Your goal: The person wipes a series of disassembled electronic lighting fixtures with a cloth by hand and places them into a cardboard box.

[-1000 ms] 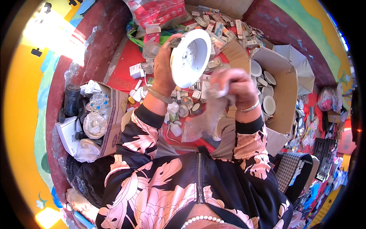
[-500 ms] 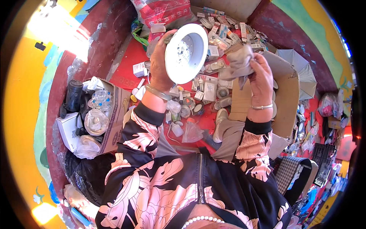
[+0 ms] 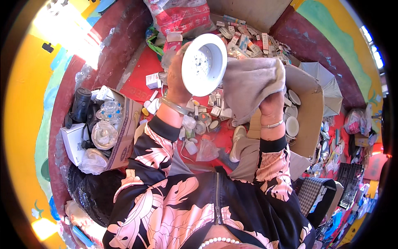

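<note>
My left hand grips a white round downlight by its back and side, its open face tilted up with dark specks inside. Its fingers are partly hidden behind the fitting. My right hand holds a grey-beige cloth, which hangs spread out over most of those fingers. The cloth's left edge comes up close to the downlight's rim; I cannot tell whether they touch. Just right of that hand, an open cardboard box contains several white round fittings.
On the left stands a carton with a black cylinder and plastic-wrapped parts. Small boxes, bulbs and plastic bags litter the red floor covering ahead. A red-and-white sack stands at the back, with a grey umbrella at the right.
The cloth, bunched up in my right hand before, is now spread wide and nearer the downlight. My right hand has moved left and a little lower. The downlight has sunk slightly.
</note>
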`<state>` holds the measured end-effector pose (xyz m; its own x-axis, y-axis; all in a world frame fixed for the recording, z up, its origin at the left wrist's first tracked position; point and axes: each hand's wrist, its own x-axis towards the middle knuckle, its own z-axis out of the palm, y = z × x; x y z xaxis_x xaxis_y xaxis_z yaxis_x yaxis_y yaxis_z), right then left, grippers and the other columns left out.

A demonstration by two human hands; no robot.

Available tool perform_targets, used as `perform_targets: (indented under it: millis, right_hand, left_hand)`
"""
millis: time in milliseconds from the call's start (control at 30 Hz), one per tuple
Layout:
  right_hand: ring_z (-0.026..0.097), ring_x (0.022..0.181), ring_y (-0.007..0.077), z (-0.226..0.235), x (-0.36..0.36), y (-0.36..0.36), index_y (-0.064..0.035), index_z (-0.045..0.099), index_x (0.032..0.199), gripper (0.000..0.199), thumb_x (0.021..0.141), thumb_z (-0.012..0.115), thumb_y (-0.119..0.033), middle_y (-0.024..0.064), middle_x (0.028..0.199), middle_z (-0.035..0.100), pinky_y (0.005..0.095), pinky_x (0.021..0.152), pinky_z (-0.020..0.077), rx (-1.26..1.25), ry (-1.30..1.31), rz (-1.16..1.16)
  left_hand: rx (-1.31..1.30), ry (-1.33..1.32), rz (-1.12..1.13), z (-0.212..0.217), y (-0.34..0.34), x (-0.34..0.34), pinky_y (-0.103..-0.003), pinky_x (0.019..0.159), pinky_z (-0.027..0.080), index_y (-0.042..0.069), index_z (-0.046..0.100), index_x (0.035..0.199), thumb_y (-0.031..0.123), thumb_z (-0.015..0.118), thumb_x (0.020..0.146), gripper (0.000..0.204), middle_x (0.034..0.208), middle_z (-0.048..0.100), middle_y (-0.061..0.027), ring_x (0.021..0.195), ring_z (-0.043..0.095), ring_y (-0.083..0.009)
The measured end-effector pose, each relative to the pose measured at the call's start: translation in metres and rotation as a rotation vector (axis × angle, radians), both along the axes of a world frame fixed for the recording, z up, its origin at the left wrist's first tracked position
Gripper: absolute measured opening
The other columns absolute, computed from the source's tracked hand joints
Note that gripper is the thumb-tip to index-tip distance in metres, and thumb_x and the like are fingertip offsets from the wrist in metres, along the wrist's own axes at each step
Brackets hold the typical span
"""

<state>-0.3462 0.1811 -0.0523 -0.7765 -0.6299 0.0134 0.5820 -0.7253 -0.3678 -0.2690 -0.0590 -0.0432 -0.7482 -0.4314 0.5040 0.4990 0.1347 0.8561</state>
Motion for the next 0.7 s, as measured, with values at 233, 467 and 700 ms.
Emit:
perform_targets:
  millis: [233,467,700]
  right_hand:
    - [0.053,0.108,0.0219,0.027,0.021,-0.012,-0.0034,0.047,0.124,0.035,0.096,0.042,-0.024,0.0088,0.118,0.055,0.0358,0.092,0.0439,0.077,0.001,-0.134]
    - [0.061,0.073,0.0126,0.041,0.032,-0.003,0.0021,0.061,0.102,0.022,0.089,0.057,-0.016,0.0059,0.087,0.064,0.0231,0.067,0.0493,0.615,0.118,-0.055]
    - [0.059,0.076,0.0108,0.034,0.045,-0.015,0.0014,0.059,0.106,0.023,0.087,0.054,-0.011,0.0041,0.090,0.062,0.0238,0.064,0.0462,0.839,0.308,-0.045]
  left_hand:
    - [-0.453,0.258,0.156,0.010,0.002,0.003,-0.035,0.090,0.043,0.000,0.054,0.115,0.012,0.052,0.084,0.034,0.114,0.056,-0.0164,0.100,0.056,-0.0271]
    - [-1.014,0.272,0.225,0.016,0.020,0.015,-0.041,0.085,0.045,0.013,0.060,0.115,0.024,0.069,0.068,0.049,0.115,0.053,-0.0139,0.103,0.052,-0.0326]
    - [-1.170,0.241,0.118,0.010,0.035,0.023,-0.041,0.084,0.044,0.016,0.059,0.116,0.023,0.072,0.065,0.053,0.120,0.051,-0.0115,0.108,0.051,-0.0314]
